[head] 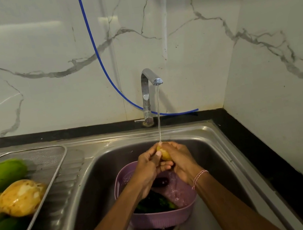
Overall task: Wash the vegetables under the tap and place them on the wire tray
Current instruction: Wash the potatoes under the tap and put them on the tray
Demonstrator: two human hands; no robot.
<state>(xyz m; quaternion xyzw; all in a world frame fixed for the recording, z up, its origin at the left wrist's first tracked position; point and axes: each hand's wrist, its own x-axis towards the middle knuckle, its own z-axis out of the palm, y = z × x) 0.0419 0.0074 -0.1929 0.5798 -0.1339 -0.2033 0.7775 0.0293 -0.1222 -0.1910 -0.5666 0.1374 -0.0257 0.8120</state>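
L hand & R hand are both gripping the potato w/ curled fingers, holding it near-upright under the tap stream above the colander, w/ the tray sitting off to the left, L hand nearer.

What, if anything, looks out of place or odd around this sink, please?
Only the blue hose stands out: it hangs down the wall, passes behind the tap and ends loose on the black ledge. The left hand and right hand grip a yellow vegetable.
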